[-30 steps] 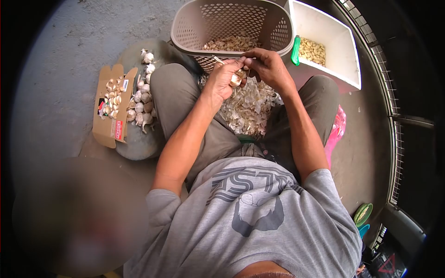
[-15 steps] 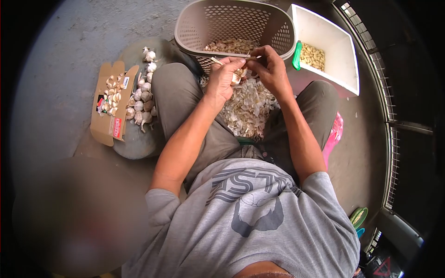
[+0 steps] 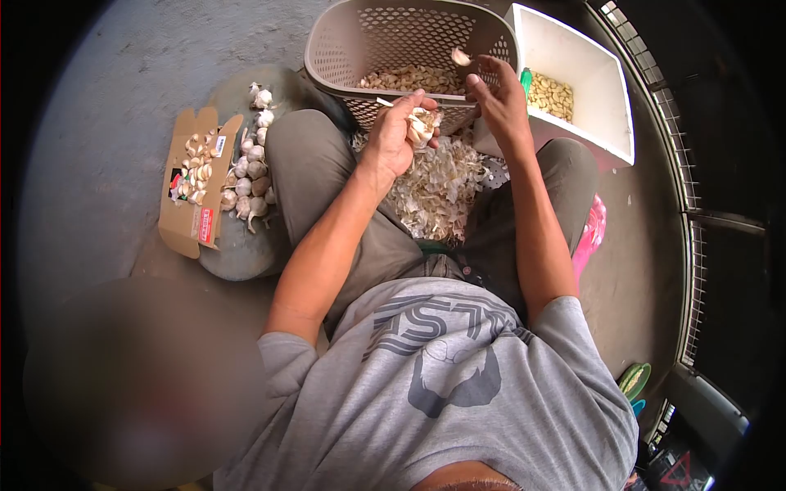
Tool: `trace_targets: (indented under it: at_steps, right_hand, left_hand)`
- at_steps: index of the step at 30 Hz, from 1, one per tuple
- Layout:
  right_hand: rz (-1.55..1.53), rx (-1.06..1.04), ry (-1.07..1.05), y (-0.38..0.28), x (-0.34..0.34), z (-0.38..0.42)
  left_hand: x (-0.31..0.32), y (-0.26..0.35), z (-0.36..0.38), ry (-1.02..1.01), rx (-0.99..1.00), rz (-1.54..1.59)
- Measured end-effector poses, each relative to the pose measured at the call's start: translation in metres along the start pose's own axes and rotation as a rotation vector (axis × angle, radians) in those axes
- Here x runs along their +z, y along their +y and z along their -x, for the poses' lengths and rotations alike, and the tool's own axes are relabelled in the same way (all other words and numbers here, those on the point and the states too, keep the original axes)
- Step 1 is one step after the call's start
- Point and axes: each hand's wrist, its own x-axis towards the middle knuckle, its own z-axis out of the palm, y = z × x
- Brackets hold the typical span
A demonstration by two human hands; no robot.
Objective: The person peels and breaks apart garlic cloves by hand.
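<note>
My left hand (image 3: 391,137) is closed around a partly broken garlic bulb (image 3: 421,127), its stem poking out past the thumb. My right hand (image 3: 503,105) is raised at the near right rim of the basket, fingers apart and nothing in them. A single garlic clove (image 3: 461,56) appears in mid-air over the basket, just off the right fingertips. Inside the brown-grey plastic basket (image 3: 344,75) lies a layer of cloves (image 3: 409,79). Below both hands, between the knees, is a heap of papery garlic skins (image 3: 434,192).
At the right stands a white foam box (image 3: 602,98) holding peeled cloves (image 3: 551,96), with a green handle-like thing (image 3: 525,80) at its edge. On the left, whole garlic bulbs (image 3: 255,168) and an opened cardboard box (image 3: 184,217) with loose cloves rest on a round dark surface (image 3: 237,266).
My right hand has left the bulb, moved up and right, and let go of a clove over the basket. My left hand has stayed nearly in place with the bulb.
</note>
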Motion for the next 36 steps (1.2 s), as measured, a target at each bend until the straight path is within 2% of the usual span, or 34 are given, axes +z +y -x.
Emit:
trace_targets:
  at_steps: [3, 4, 5, 8, 11, 12, 15, 18, 21, 24, 27, 31, 32, 35, 36]
  right_hand:
    - [0.198, -0.153, -0.188, 0.001, 0.003, 0.009]
    - [0.152, -0.03, -0.361, -0.008, 0.003, 0.018]
    - [0.122, -0.044, -0.453, -0.005, 0.008, 0.025]
    - [0.197, -0.065, -0.387, -0.006, 0.019, 0.039]
    - [0.421, -0.287, -0.318, -0.019, 0.018, 0.04]
    - [0.435, -0.382, -0.305, -0.017, 0.019, 0.039]
    - [0.376, -0.404, -0.339, -0.008, 0.022, 0.038]
    - [0.2, -0.138, -0.374, -0.007, 0.019, 0.037]
    - [0.144, -0.073, -0.339, 0.006, 0.02, 0.031]
    - [-0.419, 0.256, -0.371, 0.013, 0.016, 0.026]
    - [-0.757, 0.35, -0.425, 0.024, 0.009, 0.023]
    - [-0.766, 0.371, -0.452, 0.017, -0.005, 0.018]
    - [-0.684, 0.346, -0.489, 0.015, -0.013, 0.015]
    - [0.246, 0.201, -0.621, 0.005, -0.028, 0.008]
    - [0.335, 0.102, -0.567, 0.008, -0.026, 0.008]
  left_hand:
    - [0.002, 0.0, -0.004, -0.016, 0.046, -0.034]
    - [-0.001, -0.001, -0.006, -0.032, 0.061, -0.047]
    - [-0.005, -0.002, -0.006, -0.044, 0.076, -0.059]
    - [0.001, -0.002, -0.002, 0.01, 0.086, -0.149]
    - [0.008, -0.003, -0.002, 0.028, 0.105, -0.192]
    - [0.011, -0.005, -0.002, 0.044, 0.126, -0.208]
    - [0.007, -0.005, -0.001, 0.026, 0.111, -0.26]
    - [0.007, -0.008, 0.0, 0.023, 0.117, -0.273]
    - [0.015, -0.006, 0.004, 0.035, 0.156, -0.258]
    - [0.017, 0.002, 0.007, 0.003, 0.137, -0.199]
    - [0.02, 0.007, 0.009, -0.029, 0.111, -0.22]
    - [0.017, 0.009, 0.01, -0.002, 0.102, -0.262]
    - [0.016, 0.009, 0.01, 0.015, 0.101, -0.273]
    - [0.011, 0.008, 0.007, 0.012, 0.121, -0.272]
    - [0.011, 0.009, 0.006, 0.016, 0.143, -0.293]
